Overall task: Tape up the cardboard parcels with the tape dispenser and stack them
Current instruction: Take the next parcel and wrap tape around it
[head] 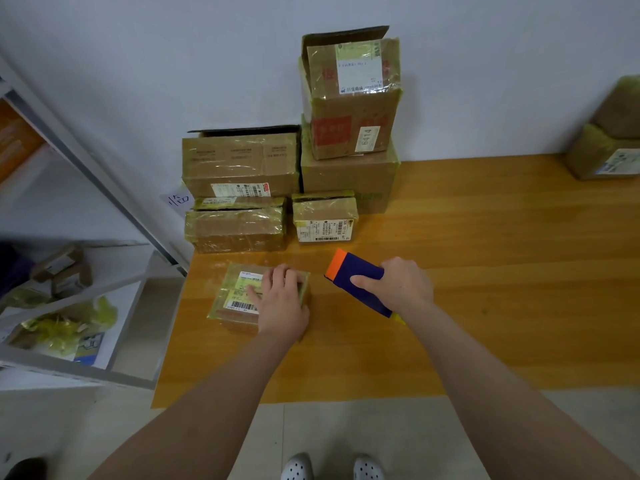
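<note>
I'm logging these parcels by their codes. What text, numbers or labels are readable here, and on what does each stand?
"6414": sideways on a white sticker on the top box of the stack.
Handwritten note on the wall: characters, not surely readable.
Shipping labels on the nearest parcel, small parcel, wide box and top box: print and barcodes too small to read.
Red panel on the top box: blurred.

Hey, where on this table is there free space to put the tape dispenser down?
Widest bare patch for the tape dispenser: the table right of your right hand, between the stacked parcels and the far-right boxes. The near edge strip in front of the small parcel is also free. Back left by the wall is crowded.
</note>
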